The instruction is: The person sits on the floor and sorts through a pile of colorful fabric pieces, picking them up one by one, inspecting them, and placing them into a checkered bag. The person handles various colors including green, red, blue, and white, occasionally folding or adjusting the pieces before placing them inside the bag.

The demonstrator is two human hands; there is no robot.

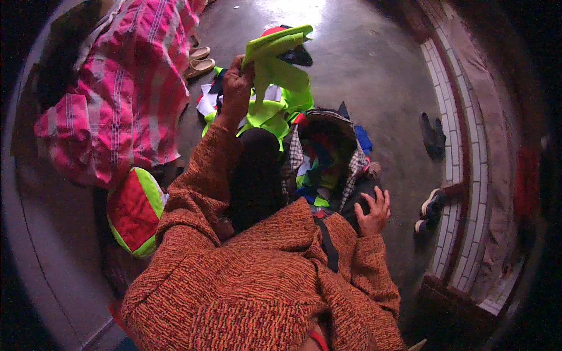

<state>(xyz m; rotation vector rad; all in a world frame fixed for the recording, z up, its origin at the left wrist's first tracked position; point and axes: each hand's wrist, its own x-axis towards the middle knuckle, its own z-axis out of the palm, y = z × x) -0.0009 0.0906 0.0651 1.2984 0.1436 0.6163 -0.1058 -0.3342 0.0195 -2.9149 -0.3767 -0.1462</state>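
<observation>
Left hand point(237, 82) raised, gripping — right hand point(373, 212) low, splayed.

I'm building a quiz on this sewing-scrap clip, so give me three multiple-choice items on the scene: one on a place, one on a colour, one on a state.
1. Where does the right hand rest?
A. On the rim of the checked bag of fabric scraps
B. On the pink plaid cloth
C. On the sandals

2. What colour is the fabric strip that the left hand holds up?
A. Blue
B. Neon yellow-green
C. White

3. How is that strip held?
A. Lying flat on the floor
B. Tucked inside the bag
C. Lifted in the air, dangling folded from a closed grip

Answers: 1 A, the open fingers lie on the dark edge of the checked bag. 2 B, it matches the bright green scraps below it. 3 C, the hand is raised above the pile with the strip hanging from it.
</observation>
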